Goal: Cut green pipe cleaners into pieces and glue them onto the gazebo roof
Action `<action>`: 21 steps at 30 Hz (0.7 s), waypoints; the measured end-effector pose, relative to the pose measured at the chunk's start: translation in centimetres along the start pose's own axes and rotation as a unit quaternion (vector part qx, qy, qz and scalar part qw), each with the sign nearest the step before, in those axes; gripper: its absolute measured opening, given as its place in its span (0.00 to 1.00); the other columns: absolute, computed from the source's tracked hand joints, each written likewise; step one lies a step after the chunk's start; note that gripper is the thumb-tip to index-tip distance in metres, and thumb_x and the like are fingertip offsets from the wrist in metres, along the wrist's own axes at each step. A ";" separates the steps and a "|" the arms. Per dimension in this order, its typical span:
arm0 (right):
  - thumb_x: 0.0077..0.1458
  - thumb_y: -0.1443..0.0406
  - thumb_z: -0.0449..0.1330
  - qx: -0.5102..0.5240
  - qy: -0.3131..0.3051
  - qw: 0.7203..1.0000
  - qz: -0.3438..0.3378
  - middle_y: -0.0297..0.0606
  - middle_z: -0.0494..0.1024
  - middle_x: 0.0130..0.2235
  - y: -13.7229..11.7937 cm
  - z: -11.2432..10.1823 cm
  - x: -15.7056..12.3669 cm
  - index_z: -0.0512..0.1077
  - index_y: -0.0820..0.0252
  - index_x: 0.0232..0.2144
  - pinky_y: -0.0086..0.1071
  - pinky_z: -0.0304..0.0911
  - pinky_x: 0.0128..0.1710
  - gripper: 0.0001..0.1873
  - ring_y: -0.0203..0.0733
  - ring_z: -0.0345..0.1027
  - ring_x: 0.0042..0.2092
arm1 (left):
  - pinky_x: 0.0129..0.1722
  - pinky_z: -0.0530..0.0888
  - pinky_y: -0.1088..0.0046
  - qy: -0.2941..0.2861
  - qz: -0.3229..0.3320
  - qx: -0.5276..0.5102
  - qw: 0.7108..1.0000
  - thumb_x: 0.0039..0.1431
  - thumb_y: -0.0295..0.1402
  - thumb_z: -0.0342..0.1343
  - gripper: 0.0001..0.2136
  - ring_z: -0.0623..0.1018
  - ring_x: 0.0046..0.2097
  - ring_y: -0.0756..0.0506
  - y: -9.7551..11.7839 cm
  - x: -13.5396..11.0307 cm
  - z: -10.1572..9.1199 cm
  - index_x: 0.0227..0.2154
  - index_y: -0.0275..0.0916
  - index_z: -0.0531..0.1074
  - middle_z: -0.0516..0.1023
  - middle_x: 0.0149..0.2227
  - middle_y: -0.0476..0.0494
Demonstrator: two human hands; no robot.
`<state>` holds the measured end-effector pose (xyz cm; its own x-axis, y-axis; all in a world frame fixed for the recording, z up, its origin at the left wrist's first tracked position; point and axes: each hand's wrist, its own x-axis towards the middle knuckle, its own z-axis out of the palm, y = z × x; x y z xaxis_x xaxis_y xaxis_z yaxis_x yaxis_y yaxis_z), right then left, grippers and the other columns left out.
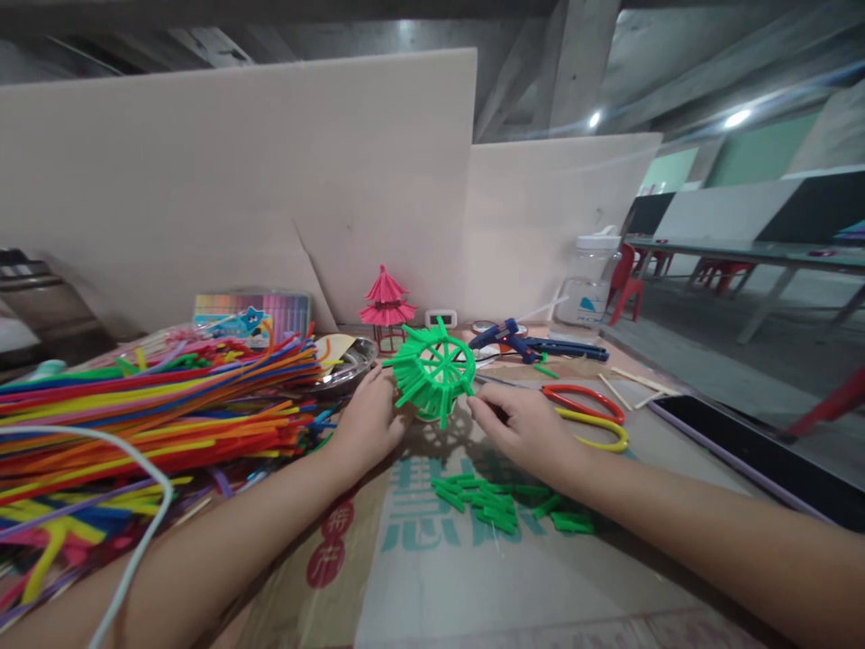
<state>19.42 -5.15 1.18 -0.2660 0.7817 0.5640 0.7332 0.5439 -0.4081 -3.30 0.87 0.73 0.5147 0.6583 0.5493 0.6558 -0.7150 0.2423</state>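
A green wheel-shaped piece made of pipe cleaners (433,370) stands tilted on the cardboard between my hands. My left hand (365,424) is closed on its left rim. My right hand (523,428) pinches its lower right edge with the fingertips. Several short green pipe-cleaner pieces (504,503) lie on the cardboard just in front of my right wrist. A big heap of long coloured pipe cleaners (155,406) lies to the left of my left arm.
Red and yellow scissors (587,415) lie right of my right hand. Behind stand a pink pagoda model (386,306), a blue glue gun (520,342), a marker box (253,314), a metal dish (344,365) and a water jug (591,279). A dark phone (757,446) lies at right.
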 end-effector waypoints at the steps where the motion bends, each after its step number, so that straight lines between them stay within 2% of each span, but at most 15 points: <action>1: 0.62 0.60 0.49 -0.004 -0.001 1.000 -0.001 0.28 0.60 0.20 0.0 0.0 0.0 0.58 0.57 0.21 0.30 0.44 0.25 0.17 0.33 0.55 0.24 | 0.62 0.60 0.53 -0.001 -0.001 0.002 1.000 0.53 0.29 0.53 0.17 0.69 0.56 0.37 0.0 0.0 0.0 0.48 0.36 0.69 0.72 0.51 0.36; 17: 0.62 0.60 0.50 -0.002 -0.007 1.000 0.010 0.28 0.60 0.20 0.2 0.1 0.3 0.57 0.58 0.21 0.29 0.43 0.26 0.18 0.32 0.54 0.24 | 0.60 0.62 0.53 0.004 0.012 0.004 1.000 0.55 0.29 0.53 0.16 0.69 0.55 0.38 0.0 -0.1 0.0 0.47 0.36 0.69 0.72 0.50 0.37; 21: 0.63 0.58 0.49 -0.010 -0.021 1.000 0.014 0.28 0.61 0.20 0.4 0.0 0.3 0.58 0.58 0.21 0.29 0.43 0.26 0.19 0.33 0.55 0.24 | 0.59 0.64 0.53 0.008 0.009 0.006 1.000 0.55 0.28 0.52 0.15 0.69 0.55 0.37 -0.3 -0.1 0.2 0.46 0.36 0.70 0.72 0.49 0.37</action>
<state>19.57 -4.67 1.18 -0.2702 0.8091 0.5218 0.7535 0.5151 -0.4085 -3.47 1.03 0.46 0.5173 0.6416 0.5663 0.6538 -0.7233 0.2223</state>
